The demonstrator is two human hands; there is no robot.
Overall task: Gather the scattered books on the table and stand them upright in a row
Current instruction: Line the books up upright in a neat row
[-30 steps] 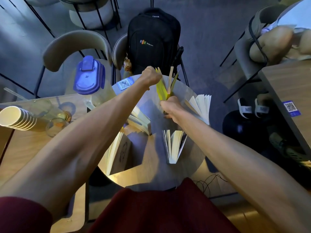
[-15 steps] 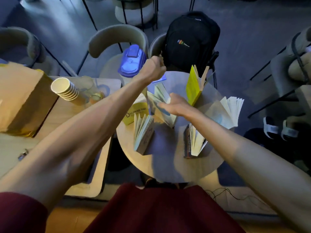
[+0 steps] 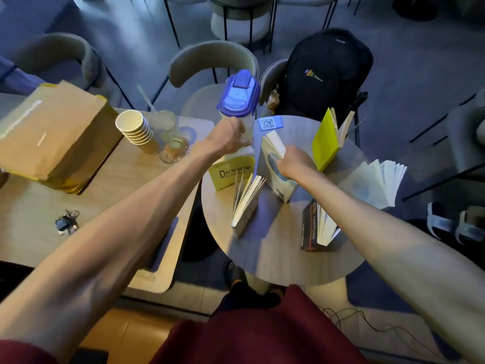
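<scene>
While several books stand scattered and fanned open on the round table (image 3: 275,258):

- Left hand (image 3: 228,137): at the far left edge of the table, fingers wrapped around the clear body of the blue-lidded container (image 3: 240,94). Not on a book.
- Right hand (image 3: 294,164): near the table's middle, closed on the pages of the white book (image 3: 273,153), which stands tilted on its lower edge.
- Hands apart, each clamped on its own object.

Book positions:
- Yellow book (image 3: 325,140): upright near the far edge, covers splayed.
- Pale book (image 3: 378,182): fanned wide at the right edge.
- Dark-covered book (image 3: 312,227): upright toward the near right, pages loose.
- Cream book (image 3: 245,200): upright toward the left edge, just beside a flat yellow book (image 3: 232,173).

Step in hand, as judged: gathering, early stage; no row formed yet.

Next move, as judged: close the white book's covers, bring it spine-upright against a neighbour such as the yellow book, then release. Likely also: shift the container clear of the edge. Risk: fanned books tip once nudged.
</scene>
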